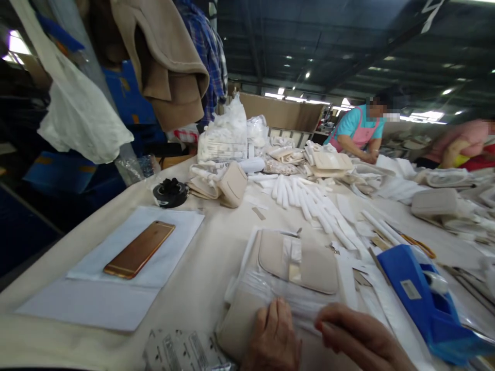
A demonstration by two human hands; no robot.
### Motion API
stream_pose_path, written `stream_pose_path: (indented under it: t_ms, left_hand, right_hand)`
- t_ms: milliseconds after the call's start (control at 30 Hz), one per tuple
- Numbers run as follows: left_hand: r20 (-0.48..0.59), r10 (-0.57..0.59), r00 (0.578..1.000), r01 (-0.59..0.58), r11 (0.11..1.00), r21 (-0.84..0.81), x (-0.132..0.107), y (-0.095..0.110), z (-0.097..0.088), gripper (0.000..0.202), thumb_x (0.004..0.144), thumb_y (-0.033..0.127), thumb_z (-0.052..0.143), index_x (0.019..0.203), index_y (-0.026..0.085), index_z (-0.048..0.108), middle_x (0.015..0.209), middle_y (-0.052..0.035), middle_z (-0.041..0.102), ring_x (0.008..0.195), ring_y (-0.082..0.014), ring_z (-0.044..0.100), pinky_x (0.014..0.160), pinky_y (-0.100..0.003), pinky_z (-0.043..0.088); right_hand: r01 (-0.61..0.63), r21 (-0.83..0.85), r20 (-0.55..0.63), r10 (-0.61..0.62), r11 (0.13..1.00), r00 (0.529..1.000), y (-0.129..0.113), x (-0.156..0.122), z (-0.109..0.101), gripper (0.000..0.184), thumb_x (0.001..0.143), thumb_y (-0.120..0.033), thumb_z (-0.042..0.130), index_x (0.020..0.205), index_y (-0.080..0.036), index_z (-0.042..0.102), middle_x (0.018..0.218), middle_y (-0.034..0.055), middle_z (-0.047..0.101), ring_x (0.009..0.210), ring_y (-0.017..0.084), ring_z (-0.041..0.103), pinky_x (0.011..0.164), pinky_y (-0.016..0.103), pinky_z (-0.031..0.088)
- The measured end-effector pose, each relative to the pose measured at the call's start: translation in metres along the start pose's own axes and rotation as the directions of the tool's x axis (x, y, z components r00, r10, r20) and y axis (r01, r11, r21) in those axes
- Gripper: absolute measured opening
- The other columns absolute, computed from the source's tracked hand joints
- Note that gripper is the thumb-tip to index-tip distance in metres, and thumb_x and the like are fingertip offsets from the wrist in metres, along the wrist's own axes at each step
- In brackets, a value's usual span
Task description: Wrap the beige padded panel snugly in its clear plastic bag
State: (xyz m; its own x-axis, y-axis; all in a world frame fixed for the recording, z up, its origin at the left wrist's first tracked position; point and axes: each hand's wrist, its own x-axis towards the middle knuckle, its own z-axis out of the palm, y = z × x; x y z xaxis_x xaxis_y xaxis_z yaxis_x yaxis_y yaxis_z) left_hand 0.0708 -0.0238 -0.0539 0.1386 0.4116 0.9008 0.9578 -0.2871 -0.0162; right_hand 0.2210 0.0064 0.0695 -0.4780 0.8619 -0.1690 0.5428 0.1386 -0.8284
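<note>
At the worktable covered in cream cloth, near edge, clock read from the bag, 12 pointing away from the wearer.

Item in work: a beige, smooth-faced handbag with a rounded flap, lying flat at the dial's centre. A translucent white wrapping film crosses its body below the flap; a pale strip runs over the flap's middle.

Left hand: at 6 o'clock, fingers extended and close together, laid on the film and bag front; not clenched. Right hand: at 4 o'clock, fingers bent, tips near the film's right part. Whether it pinches the film cannot be told.

Surroundings:
- 3 o'clock: a blue plastic tape dispenser with a small white label, just beyond the right hand.
- 8 o'clock: a crumpled clear plastic packet with dark print, near the bag's lower left corner.
- 9 to 10 o'clock: a copper-gold smartphone, face down on overlapping white sheets.
- 10 to 11 o'clock: a black tape roll, beyond the sheets.
- 11 o'clock: a second beige bag piece, leaning at a tilt.
- 12 to 1 o'clock: a fan of white slender tubes.
- 1 o'clock, far side: a co-worker in turquoise top and pink apron, bent over the table, both arms lowered toward the pile.
</note>
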Motion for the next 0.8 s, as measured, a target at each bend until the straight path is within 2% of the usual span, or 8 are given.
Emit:
stream_pose_path:
  t_ms: [100,167,233,367,500,600,733,800]
  left_hand:
    - [-0.049,-0.031,0.998,0.030,1.000,-0.006,-0.008,0.004,0.006,0.035,0.090,0.015,0.032,0.084,0.009,0.066,0.081,-0.0116,0.071,0.082,-0.0224,0.065,0.083,-0.037,0.041]
    - [-0.082,-0.049,0.995,0.050,0.999,0.009,-0.013,0.006,0.010,0.035,0.089,0.014,0.031,0.084,0.011,0.066,0.077,-0.0103,0.071,0.081,-0.0223,0.065,0.084,-0.037,0.042]
    - [-0.063,-0.055,0.996,0.057,0.998,0.026,-0.016,0.007,0.011,0.036,0.090,0.016,0.032,0.085,0.012,0.067,0.078,-0.0101,0.071,0.084,-0.0231,0.065,0.085,-0.037,0.042]
    - [-0.052,-0.060,0.997,0.061,0.998,0.027,-0.012,0.006,0.011,0.035,0.091,0.019,0.033,0.083,0.012,0.067,0.079,-0.0088,0.071,0.082,-0.0238,0.065,0.082,-0.038,0.043]
    - [-0.106,-0.107,0.989,0.107,0.994,-0.007,-0.009,0.006,0.011,0.036,0.090,0.018,0.034,0.078,0.011,0.067,0.078,-0.0093,0.070,0.080,-0.0229,0.065,0.081,-0.037,0.043]
    - [-0.081,-0.102,0.992,0.101,0.995,-0.016,-0.013,0.007,0.012,0.036,0.091,0.021,0.034,0.080,0.009,0.067,0.080,-0.0110,0.070,0.083,-0.0239,0.064,0.085,-0.038,0.042]
    - [0.002,-0.090,0.996,0.090,0.995,-0.047,-0.017,0.006,0.008,0.034,0.090,0.023,0.035,0.087,0.009,0.066,0.084,-0.0128,0.070,0.087,-0.0244,0.064,0.096,-0.039,0.037]
    - [0.024,-0.085,0.996,0.086,0.995,-0.055,-0.015,0.004,0.004,0.033,0.089,0.023,0.036,0.089,0.008,0.066,0.087,-0.0136,0.071,0.090,-0.0248,0.063,0.097,-0.039,0.036]
  right_hand:
    - [0.032,-0.032,0.143,-0.027,0.999,0.989,-0.023,0.047,0.028,0.034,0.081,-0.046,0.047,0.069,-0.017,0.060,0.062,0.0003,0.056,0.062,0.013,0.051,0.057,0.022,0.040]
    - [0.007,-0.151,0.164,0.018,0.988,0.986,-0.019,0.067,0.041,0.030,0.081,-0.039,0.045,0.067,-0.016,0.058,0.061,0.0001,0.055,0.060,0.013,0.049,0.056,0.023,0.036]
    - [-0.017,-0.294,0.153,0.065,0.956,0.986,-0.013,0.078,0.048,0.030,0.082,-0.037,0.044,0.064,-0.016,0.057,0.060,0.0005,0.055,0.059,0.013,0.048,0.056,0.024,0.032]
    - [-0.078,-0.467,0.091,0.135,0.881,0.987,-0.015,0.085,0.055,0.033,0.083,-0.039,0.047,0.062,-0.016,0.059,0.058,0.0011,0.056,0.059,0.013,0.050,0.056,0.025,0.029]
    - [-0.167,-0.456,0.050,0.213,0.874,0.976,-0.024,0.089,0.057,0.034,0.080,-0.042,0.054,0.058,-0.016,0.061,0.053,-0.0006,0.053,0.055,0.012,0.047,0.051,0.023,0.026]
    - [-0.212,-0.457,0.020,0.248,0.864,0.969,-0.029,0.092,0.058,0.036,0.078,-0.043,0.058,0.057,-0.015,0.063,0.050,-0.0009,0.053,0.051,0.011,0.046,0.049,0.023,0.027]
    - [-0.198,-0.544,0.008,0.241,0.816,0.971,-0.035,0.092,0.056,0.039,0.080,-0.046,0.056,0.066,-0.012,0.069,0.058,0.0050,0.064,0.054,0.013,0.052,0.051,0.023,0.030]
    - [-0.164,-0.587,0.051,0.238,0.793,0.970,-0.038,0.092,0.053,0.035,0.082,-0.039,0.055,0.072,-0.010,0.072,0.066,0.0085,0.069,0.059,0.014,0.056,0.052,0.022,0.032]
